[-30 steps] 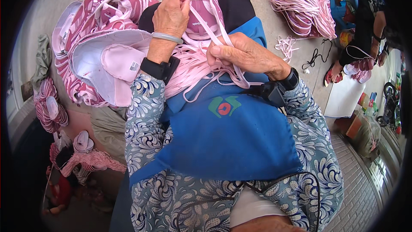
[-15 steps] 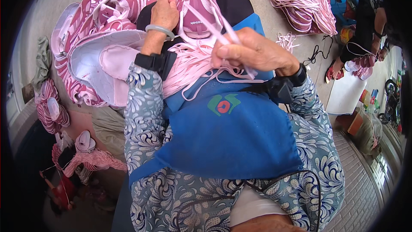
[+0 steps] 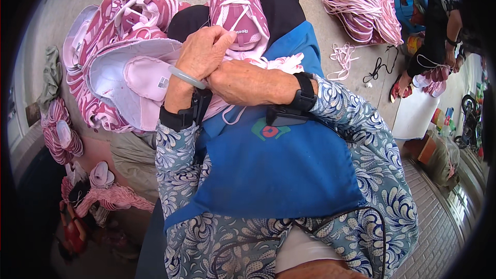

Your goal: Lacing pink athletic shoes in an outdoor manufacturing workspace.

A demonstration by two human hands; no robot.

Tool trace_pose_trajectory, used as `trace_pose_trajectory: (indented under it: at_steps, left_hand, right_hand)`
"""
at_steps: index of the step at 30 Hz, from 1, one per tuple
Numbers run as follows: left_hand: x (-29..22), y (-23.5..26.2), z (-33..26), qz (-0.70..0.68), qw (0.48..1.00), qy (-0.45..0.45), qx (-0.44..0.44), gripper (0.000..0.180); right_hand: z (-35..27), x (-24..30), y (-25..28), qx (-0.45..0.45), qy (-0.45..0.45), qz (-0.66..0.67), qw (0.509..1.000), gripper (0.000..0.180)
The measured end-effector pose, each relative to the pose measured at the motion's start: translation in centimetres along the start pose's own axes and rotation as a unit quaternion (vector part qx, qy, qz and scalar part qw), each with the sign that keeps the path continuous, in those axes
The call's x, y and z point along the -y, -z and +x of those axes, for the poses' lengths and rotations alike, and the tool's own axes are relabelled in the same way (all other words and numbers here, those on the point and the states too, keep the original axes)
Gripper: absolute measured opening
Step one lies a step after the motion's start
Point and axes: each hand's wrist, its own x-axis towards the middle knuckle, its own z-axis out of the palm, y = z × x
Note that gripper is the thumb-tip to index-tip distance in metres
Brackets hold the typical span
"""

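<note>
A pink and white shoe upper (image 3: 239, 5) lies at the top centre, over my dark-clad leg, with white laces threaded across it. One shoelace (image 3: 238, 19) runs down from the eyelets to the fingertips of my left hand (image 3: 202, 54), which is closed in a pinch at the shoe's near left edge. My right hand (image 3: 227, 83) has crossed to the left and is tucked against the left wrist; its fingers are hidden. Beneath the hands a bundle of pink laces (image 3: 281, 63) rests on my blue apron (image 3: 279, 175), mostly covered.
Nested pink shoe uppers (image 3: 132, 80) are piled at my left. On the floor to the right lie a large bundle of pink laces (image 3: 359, 2), a small loose tangle (image 3: 341, 59) and a black cord (image 3: 380, 70). At the far right another person's hand (image 3: 457, 62) holds pink pieces.
My right hand has moved left from above the lace bundle to cross under my left wrist. The left hand has come down and right. The lace loop stretched to my right hand has gone from view.
</note>
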Motion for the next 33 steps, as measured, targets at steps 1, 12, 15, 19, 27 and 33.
trace_pose_trajectory:
  at_steps: [1, 12, 15, 19, 27, 33]
  left_hand:
    - [0.1, -0.1, -0.2, 0.0, 1.0, 0.0, -0.005, 0.04]
    - [-4.4, -1.5, -2.7, -0.548, 0.824, 0.081, 0.118, 0.025]
    - [-5.6, -3.6, -2.5, -0.519, 0.833, 0.072, 0.176, 0.026]
    - [-5.1, -1.5, -3.7, -0.465, 0.86, 0.089, 0.19, 0.029]
    - [1.8, 9.1, -11.8, -0.619, 0.756, -0.082, -0.196, 0.026]
    - [6.7, 21.1, -21.7, -0.71, 0.547, -0.222, -0.383, 0.012]
  right_hand:
    - [-0.1, 1.0, 1.1, 0.058, -0.047, -0.008, 0.997, 0.015]
    - [-5.8, -3.7, 6.6, -0.074, -0.189, 0.201, 0.958, 0.035]
    - [-4.1, -4.7, 4.7, -0.206, -0.226, 0.389, 0.869, 0.033]
    - [-2.9, -4.6, 4.7, -0.239, -0.28, 0.717, 0.592, 0.028]
    - [-8.9, -10.4, 7.3, -0.295, -0.347, 0.57, 0.684, 0.021]
    - [-9.0, -13.3, 7.9, -0.333, -0.326, 0.578, 0.67, 0.019]
